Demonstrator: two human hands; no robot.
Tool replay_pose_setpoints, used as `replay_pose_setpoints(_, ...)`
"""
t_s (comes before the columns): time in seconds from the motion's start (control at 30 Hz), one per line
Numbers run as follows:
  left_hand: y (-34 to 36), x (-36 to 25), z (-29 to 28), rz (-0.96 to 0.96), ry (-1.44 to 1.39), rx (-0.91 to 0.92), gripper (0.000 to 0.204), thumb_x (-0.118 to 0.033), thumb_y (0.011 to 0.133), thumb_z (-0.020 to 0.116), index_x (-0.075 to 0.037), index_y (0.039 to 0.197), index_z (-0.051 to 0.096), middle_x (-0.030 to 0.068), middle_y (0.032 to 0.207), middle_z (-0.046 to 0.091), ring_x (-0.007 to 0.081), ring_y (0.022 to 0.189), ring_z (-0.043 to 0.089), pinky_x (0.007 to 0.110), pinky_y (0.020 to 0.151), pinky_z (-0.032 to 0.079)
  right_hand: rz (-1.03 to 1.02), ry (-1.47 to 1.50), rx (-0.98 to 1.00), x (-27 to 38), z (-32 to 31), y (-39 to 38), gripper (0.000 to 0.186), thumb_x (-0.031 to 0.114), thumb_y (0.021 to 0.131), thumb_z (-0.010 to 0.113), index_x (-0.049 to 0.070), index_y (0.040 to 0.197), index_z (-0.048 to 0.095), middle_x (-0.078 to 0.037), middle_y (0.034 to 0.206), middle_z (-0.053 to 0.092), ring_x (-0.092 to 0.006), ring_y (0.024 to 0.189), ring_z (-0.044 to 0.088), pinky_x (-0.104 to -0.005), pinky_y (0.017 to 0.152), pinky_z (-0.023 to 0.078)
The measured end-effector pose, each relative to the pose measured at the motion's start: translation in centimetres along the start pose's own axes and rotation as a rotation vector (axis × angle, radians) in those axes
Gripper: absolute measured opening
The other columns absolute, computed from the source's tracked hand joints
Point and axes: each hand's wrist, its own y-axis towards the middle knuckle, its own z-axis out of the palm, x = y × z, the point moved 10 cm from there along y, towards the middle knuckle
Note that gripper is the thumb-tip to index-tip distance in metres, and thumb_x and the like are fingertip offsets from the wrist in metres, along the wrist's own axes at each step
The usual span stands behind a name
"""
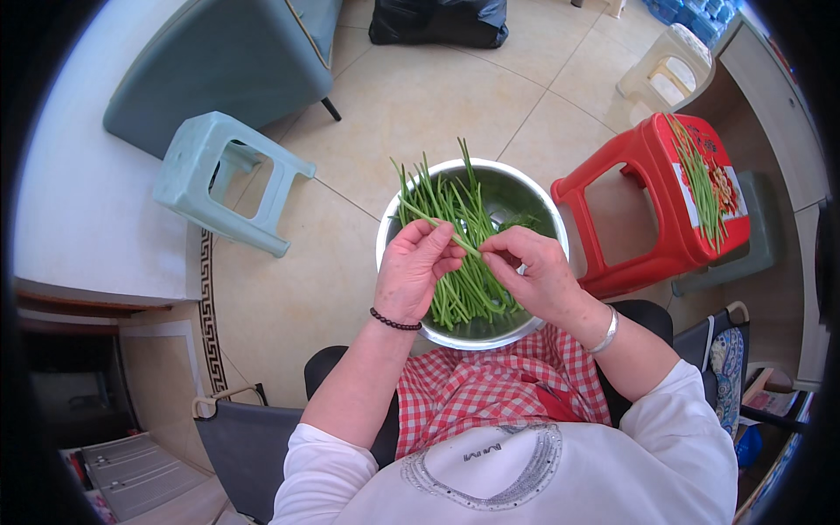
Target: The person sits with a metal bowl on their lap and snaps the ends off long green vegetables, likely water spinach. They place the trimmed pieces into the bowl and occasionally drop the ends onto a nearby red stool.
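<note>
Over a round metal basin [553, 219], both hands work close together on one long, thin green vegetable stalk [457, 241], much like a garlic scape. My left hand [416, 264] pinches it between thumb and fingers. At the stalk's other end, the thumb and fingers of my right hand [535, 269] are closed on its tip. Beneath them, a heap of similar green stalks [464, 293] lies in the basin, some poking past the far rim. The basin rests at my lap, above a red-and-white checked cloth [477, 385].
On my right, a red plastic stool [604, 206] carries a small bunch of green stalks [700, 188]. A pale blue stool [210, 166] stands at left, before a blue-grey chair or sofa [227, 66]. Farther off are a black plastic bag [437, 22] and a cream stool [674, 66].
</note>
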Motion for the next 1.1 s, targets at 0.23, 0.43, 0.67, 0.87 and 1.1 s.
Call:
replay_pose_setpoints(0.23,-0.1,0.0,-0.1,0.011,0.074,-0.019,0.013,-0.016,0.088,0.063,-0.004,0.091,0.058,0.0043,0.079,0.063,0.0112,0.069,0.063,0.022,0.062,0.054,-0.209,-0.242,0.009,2.3,0.1,0.0,0.009,0.004,0.073,0.065,0.005,0.080,0.061,-0.009,0.070,0.059,-0.0258,0.062,0.060,-0.0338,0.055,0.048)
replay_pose_setpoints(0.43,-0.3,0.6,0.4,-0.025,0.115,-0.009,0.015,-0.016,0.087,0.064,-0.003,0.093,0.059,0.0028,0.078,0.063,0.0099,0.067,0.061,0.022,0.062,0.052,-0.289,-0.335,0.031,2.9,0.5,-0.1,0.011,0.005,0.069,0.066,0.006,0.076,0.058,-0.008,0.067,0.057,-0.0251,0.060,0.059,-0.0347,0.054,0.048)
replay_pose_setpoints(0.67,-0.9,0.3,2.1,-0.023,0.370,0.097,0.021,-0.013,0.089,0.062,-0.003,0.107,0.061,-0.0001,0.081,0.062,0.0070,0.072,0.058,0.020,0.065,0.048,0.002,-0.198,-0.151,-0.9,-3.3,1.1,0.010,0.005,0.073,0.063,0.003,0.080,0.057,-0.010,0.066,0.057,-0.0231,0.056,0.059,-0.0325,0.051,0.046)
replay_pose_setpoints(0.87,-0.9,0.5,2.2,-0.083,0.289,0.160,0.025,-0.014,0.091,0.058,-0.002,0.112,0.059,0.0003,0.084,0.062,0.0069,0.072,0.057,0.020,0.065,0.047,0.271,0.004,-0.257,-4.9,-6.8,1.5,0.013,0.010,0.085,0.052,-0.001,0.081,0.058,-0.007,0.060,0.054,-0.0115,0.053,0.052,-0.0274,0.050,0.041)
replay_pose_setpoints(1.1,-0.3,0.1,1.6,-0.050,0.175,0.151,0.028,-0.014,0.095,0.052,0.000,0.118,0.055,0.0046,0.093,0.063,0.0098,0.077,0.061,0.022,0.067,0.051,0.195,-0.030,0.080,-3.5,-1.7,0.7,0.011,0.012,0.083,0.058,0.001,0.086,0.059,-0.012,0.068,0.058,-0.0242,0.059,0.058,-0.0342,0.057,0.046)
